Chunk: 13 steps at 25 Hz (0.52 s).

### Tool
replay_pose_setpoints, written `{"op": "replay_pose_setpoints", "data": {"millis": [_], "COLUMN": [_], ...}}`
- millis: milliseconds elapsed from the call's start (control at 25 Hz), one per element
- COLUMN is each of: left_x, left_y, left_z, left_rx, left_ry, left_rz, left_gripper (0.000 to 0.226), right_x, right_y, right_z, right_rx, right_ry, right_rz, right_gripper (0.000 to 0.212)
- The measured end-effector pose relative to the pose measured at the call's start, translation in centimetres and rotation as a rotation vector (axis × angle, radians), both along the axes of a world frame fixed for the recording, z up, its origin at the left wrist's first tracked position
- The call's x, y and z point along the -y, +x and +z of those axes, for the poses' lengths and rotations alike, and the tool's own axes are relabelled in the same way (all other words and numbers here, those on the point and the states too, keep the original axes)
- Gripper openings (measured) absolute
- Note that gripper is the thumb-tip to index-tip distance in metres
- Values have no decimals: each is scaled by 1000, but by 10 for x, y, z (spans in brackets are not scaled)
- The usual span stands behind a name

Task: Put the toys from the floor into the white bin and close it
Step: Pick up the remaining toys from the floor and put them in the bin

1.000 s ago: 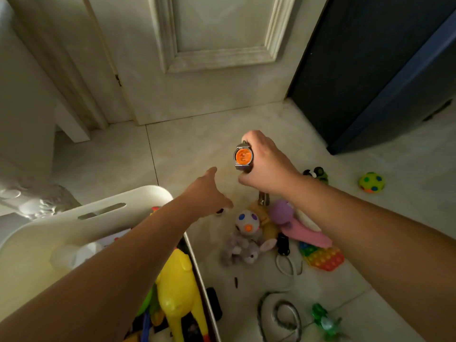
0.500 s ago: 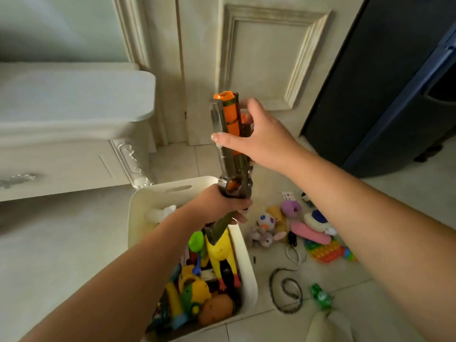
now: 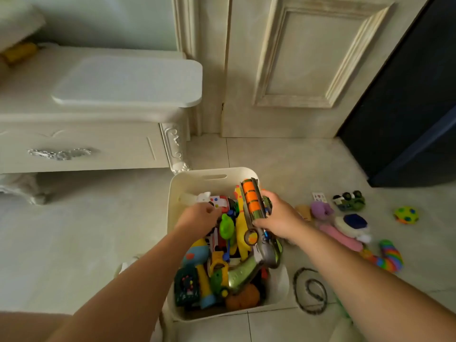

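My right hand [image 3: 278, 218] is wrapped around the barrel of the long grey-green plastic toy blaster with orange bands [image 3: 255, 225]. It lies across the heaped toys in the white plastic bin [image 3: 195, 180], long axis running front to back along the bin's right wall, handle nearest me. My left hand [image 3: 199, 218] is curled among the toys; I cannot tell whether it grips any. The pink plush toy [image 3: 340, 236] lies right of the bin, nearer my right hand.
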<state>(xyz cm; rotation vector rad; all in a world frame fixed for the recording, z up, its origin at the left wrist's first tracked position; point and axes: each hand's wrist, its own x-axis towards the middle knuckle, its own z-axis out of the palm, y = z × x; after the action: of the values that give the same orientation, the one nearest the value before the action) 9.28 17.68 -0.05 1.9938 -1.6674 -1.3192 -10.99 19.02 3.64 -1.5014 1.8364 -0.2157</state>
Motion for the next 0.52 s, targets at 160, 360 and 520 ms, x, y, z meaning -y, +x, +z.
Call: {"op": "replay_pose_setpoints", "data": {"millis": [160,360,520], "left_x": [12,13,20], "left_y": [15,23,22], "left_z": [-32,-66,-66], "left_rx": [503,651,650], "left_ry": [-402,-262,-387], "left_rz": [-305,-457,-345], "left_gripper": [64,72,62], "right_x": [11,13,-9], "right_y": [7,24,29], "right_z": [-17,-36,-67], "right_rx": [-185,-442,-821], "right_ry": [30,-3,-153], "right_rz": [98,356,570], "right_gripper": [91,82,71]}}
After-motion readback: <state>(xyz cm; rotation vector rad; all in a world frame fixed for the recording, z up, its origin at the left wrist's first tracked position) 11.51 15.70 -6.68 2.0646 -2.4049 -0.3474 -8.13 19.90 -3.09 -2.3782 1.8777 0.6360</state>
